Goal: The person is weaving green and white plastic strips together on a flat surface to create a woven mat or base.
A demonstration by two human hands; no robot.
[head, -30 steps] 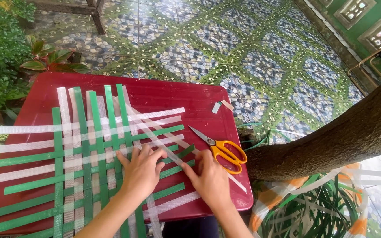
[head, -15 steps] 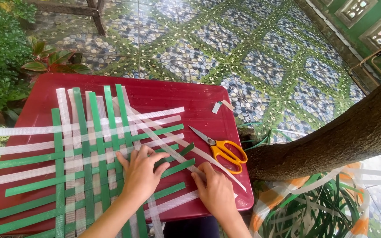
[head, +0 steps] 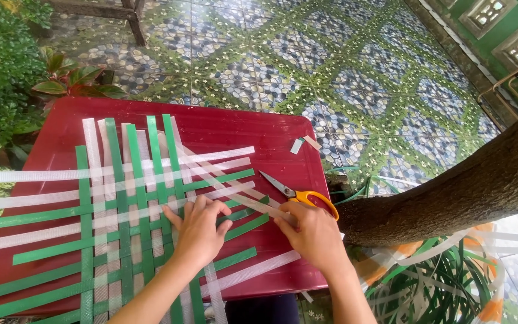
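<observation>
A loose weave of green and white plastic strips (head: 121, 210) lies on a red plastic table (head: 235, 129). My left hand (head: 199, 231) presses flat on the weave near its right side, fingers spread over the crossing strips. My right hand (head: 313, 234) pinches a long white strip (head: 223, 180) that runs diagonally up and left across the weave. Yellow-handled scissors (head: 301, 195) lie on the table just beyond my right hand, blades pointing left.
Two small cut strip pieces (head: 304, 144) lie near the table's far right corner. A thick tree trunk (head: 463, 186) slants across the right. A pile of spare strips (head: 451, 276) sits below it. Potted plants (head: 7, 78) stand at the left, on a tiled floor.
My right hand has moved up and to the right, toward the scissors, sliding along the diagonal white strip. My left hand stays on the weave.
</observation>
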